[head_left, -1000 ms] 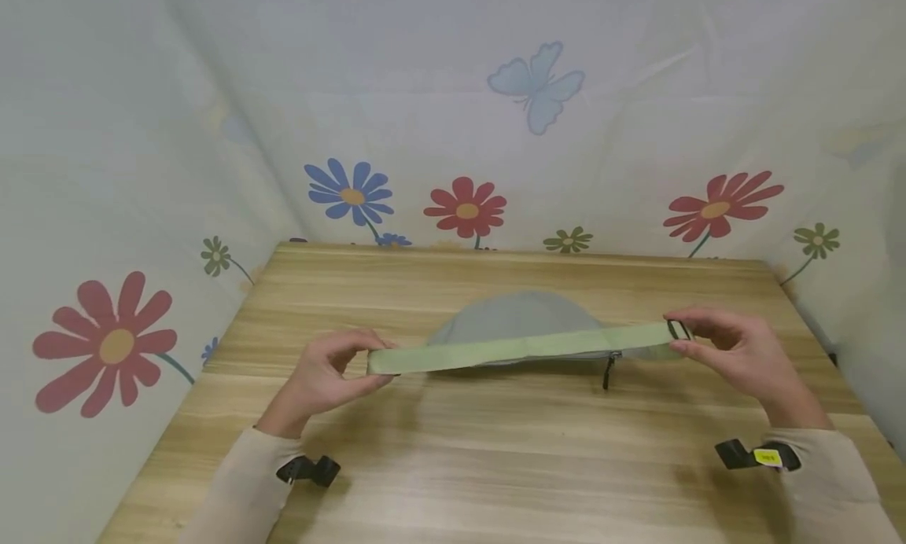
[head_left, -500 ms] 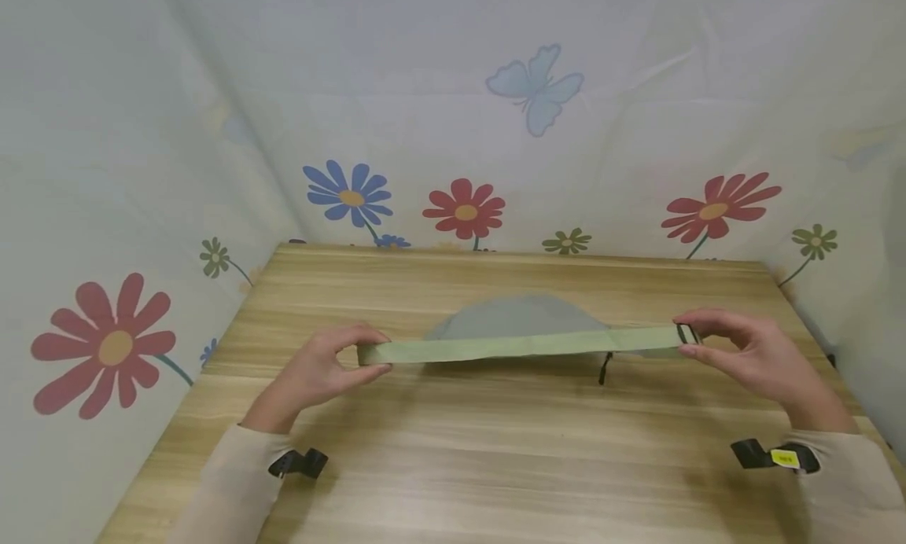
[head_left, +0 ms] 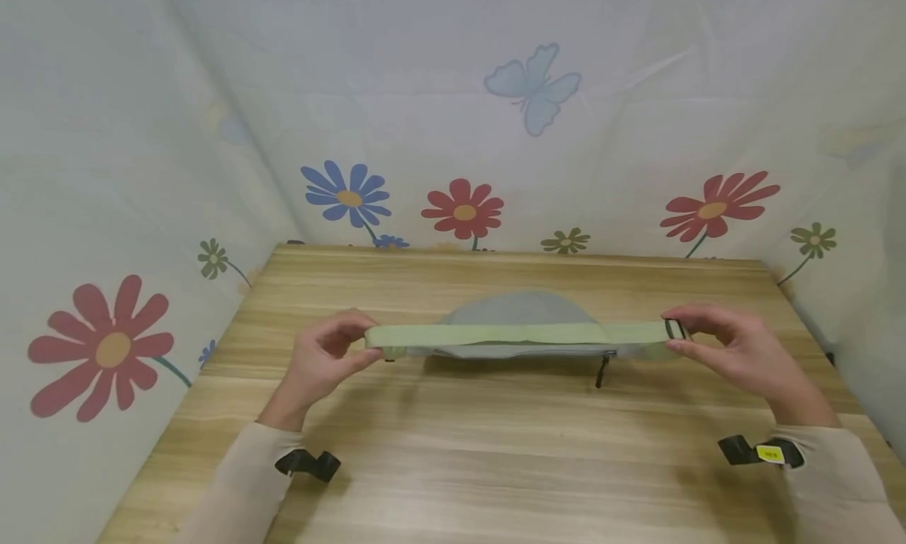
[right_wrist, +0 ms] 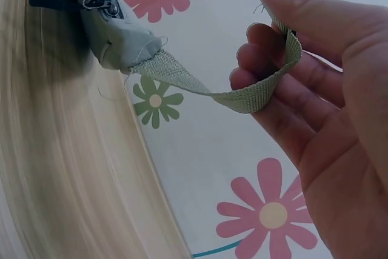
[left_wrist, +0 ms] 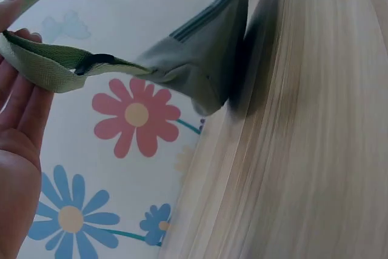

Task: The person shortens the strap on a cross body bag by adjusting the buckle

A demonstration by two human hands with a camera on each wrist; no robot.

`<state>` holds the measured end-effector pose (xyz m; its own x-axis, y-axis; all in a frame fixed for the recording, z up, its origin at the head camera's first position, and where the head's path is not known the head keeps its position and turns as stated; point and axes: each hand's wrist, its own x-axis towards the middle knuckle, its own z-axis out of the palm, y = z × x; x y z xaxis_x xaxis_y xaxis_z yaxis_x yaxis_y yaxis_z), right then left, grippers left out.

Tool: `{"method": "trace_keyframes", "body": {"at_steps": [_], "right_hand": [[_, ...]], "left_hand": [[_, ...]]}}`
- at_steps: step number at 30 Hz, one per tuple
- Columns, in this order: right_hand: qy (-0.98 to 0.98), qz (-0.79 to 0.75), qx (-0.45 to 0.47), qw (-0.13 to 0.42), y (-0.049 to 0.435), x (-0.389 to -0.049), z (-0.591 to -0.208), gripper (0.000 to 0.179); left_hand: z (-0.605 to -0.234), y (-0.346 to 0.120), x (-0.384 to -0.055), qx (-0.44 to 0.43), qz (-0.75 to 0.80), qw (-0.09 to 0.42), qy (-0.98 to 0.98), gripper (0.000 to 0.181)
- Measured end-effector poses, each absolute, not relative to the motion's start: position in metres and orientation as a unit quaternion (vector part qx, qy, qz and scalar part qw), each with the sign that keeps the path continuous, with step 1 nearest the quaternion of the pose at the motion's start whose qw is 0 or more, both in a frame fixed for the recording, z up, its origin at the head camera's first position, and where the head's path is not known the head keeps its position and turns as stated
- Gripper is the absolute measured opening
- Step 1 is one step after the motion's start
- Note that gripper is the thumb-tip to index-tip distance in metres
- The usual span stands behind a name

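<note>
A grey-green waist bag [head_left: 524,306] with a light green strap [head_left: 488,335] is in the middle of the head view, its rounded side toward the back. My left hand [head_left: 325,355] pinches the strap's left bend between thumb and fingers. At the other end, my right hand [head_left: 739,351] pinches the strap beside a black slider buckle [head_left: 675,329]. The strap runs nearly straight between both hands, across the front of the bag. A dark zipper pull [head_left: 602,371] hangs at the bag's right. In the right wrist view the strap [right_wrist: 242,98] loops through the fingers.
The wooden table [head_left: 495,465] extends below and around the bag. A pale curtain [head_left: 425,96] printed with flowers and a butterfly stands behind the table and along its sides. Black bands [head_left: 309,466] sit on both wrists over beige sleeves.
The left hand first shifts slightly left, then back right and up, levelling the strap. The right hand moves right, then back left. More of the bag's zippered front now shows below the strap.
</note>
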<state>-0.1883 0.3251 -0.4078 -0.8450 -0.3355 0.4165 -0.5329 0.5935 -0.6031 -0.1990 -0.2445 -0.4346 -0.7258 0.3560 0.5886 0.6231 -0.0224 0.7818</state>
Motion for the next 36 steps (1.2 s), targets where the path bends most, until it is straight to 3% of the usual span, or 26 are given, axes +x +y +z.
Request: {"method": "trace_keyframes", "body": {"at_steps": [10,16,26,36], "right_hand": [[-0.914,0.312,0.227,0.124,0.334,-0.191,-0.404,0.046],[-0.921,0.294,0.224,0.123,0.336,-0.193,-0.402,0.048],[-0.907,0.306,0.265,0.118,0.333,-0.197,-0.415,0.051],[-0.905,0.224,0.333,0.141,0.327,-0.208,-0.442,0.049]], "left_hand": [[-0.435,-0.254,-0.206,-0.331,-0.383,0.174,-0.844,0.035],[-0.432,-0.254,-0.207,-0.333,-0.323,0.174,-0.869,0.034],[-0.441,-0.255,-0.216,-0.315,-0.273,0.108,-0.902,0.034],[-0.449,-0.247,-0.225,-0.323,-0.231,0.035,-0.917,0.029]]}}
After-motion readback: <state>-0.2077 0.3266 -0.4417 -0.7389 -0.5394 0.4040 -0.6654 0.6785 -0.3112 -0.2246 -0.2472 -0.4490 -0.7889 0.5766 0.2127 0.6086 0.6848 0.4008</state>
